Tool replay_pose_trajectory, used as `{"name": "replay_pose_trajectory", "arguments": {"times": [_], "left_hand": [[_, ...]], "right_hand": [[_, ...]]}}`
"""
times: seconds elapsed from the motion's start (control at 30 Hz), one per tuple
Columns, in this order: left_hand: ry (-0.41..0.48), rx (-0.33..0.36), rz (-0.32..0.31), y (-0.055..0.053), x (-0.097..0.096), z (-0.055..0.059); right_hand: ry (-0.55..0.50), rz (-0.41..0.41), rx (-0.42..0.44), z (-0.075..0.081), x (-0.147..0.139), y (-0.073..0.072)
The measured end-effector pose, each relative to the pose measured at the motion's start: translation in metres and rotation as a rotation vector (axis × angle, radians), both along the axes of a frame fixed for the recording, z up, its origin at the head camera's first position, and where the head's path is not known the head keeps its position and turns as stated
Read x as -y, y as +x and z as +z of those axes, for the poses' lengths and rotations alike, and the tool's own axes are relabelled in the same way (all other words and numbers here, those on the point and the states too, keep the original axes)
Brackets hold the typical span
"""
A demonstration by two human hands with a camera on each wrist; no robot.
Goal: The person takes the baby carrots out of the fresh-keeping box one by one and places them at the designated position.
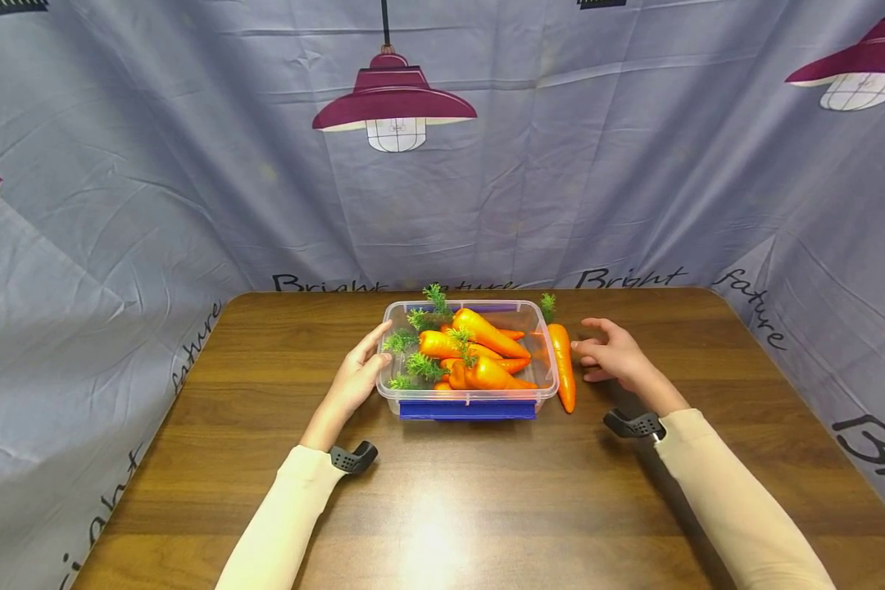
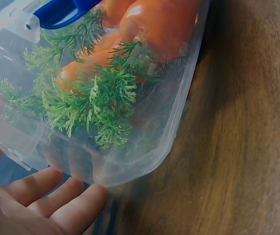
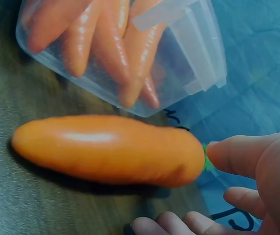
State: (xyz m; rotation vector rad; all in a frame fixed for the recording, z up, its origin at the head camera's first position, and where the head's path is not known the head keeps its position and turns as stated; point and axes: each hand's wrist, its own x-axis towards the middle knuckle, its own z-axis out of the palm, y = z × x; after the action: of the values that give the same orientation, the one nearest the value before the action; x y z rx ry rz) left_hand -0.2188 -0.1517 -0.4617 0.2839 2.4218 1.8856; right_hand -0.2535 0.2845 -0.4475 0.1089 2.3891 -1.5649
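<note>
A clear plastic box with blue clips holds several orange carrots with green leafy tops. My left hand rests against the box's left end, its fingers spread along the outer wall and its thumb at the rim. Outside the box's right end, one more carrot lies on the table, its green top pointing to the back. Just right of that carrot is my right hand, fingers loosely bent and spread. In the right wrist view, its thumb overlaps the carrot's leafy end.
The brown wooden table reflects a bright spot near its front. A grey-blue curtain printed with lamps and lettering hangs behind the table and along both sides. Both wrists wear dark bands below cream sleeves.
</note>
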Motion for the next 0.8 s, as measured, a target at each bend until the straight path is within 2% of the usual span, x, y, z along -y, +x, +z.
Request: {"name": "replay_pose_trajectory", "arguments": {"times": [0.2, 0.4, 0.57, 0.8], "left_hand": [[-0.005, 0.005, 0.003, -0.001, -0.001, -0.001], [0.003, -0.002, -0.002, -0.002, 0.0, -0.002], [0.005, -0.014, 0.0, -0.002, 0.0, -0.002], [-0.002, -0.016, -0.004, -0.002, 0.0, -0.003]], "right_hand": [[0.003, -0.007, -0.035, 0.01, -0.002, -0.001], [-0.006, 0.002, -0.092, 0.033, 0.0, 0.0], [-0.022, 0.059, -0.148, 0.053, 0.008, -0.001], [0.023, 0.166, -0.205, 0.074, 0.031, 0.002]]}}
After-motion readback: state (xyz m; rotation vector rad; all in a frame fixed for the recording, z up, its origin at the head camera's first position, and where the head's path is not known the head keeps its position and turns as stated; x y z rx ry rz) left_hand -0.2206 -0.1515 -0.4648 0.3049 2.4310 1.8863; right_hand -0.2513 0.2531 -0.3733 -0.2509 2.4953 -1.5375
